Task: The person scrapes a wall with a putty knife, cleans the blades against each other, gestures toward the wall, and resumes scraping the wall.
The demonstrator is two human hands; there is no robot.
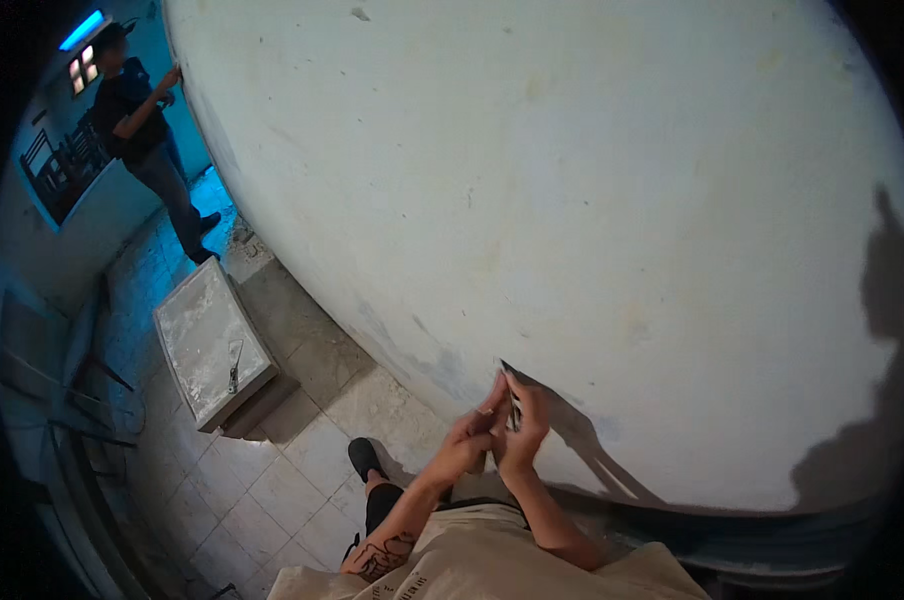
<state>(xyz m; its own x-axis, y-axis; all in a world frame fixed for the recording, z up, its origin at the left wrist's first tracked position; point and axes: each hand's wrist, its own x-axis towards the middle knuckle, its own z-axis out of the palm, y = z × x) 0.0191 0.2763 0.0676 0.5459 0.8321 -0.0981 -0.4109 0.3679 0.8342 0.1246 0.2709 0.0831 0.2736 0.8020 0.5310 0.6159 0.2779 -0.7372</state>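
Note:
Both of my hands are close together in front of the pale plastered wall [542, 202], low in the picture. My right hand [525, 427] grips a thin tool [513, 414], perhaps a small knife or scraper; its dark tip points up towards the wall. My left hand [473, 444] is beside it, fingers bent, around a small pale object that I cannot make out. The fingers of the two hands come together near the tool's tip. Small nicks and stains mark the wall, and the shadow of my arms falls on it to the right.
A dusty box-like block [212, 341] stands on the tiled floor [272, 495] at the left, with a small metal tool [234, 375] on top. Further back a person [141, 120] stands at the wall's far edge. Chairs and furniture [84, 360] line the left side; rubble lies by the wall.

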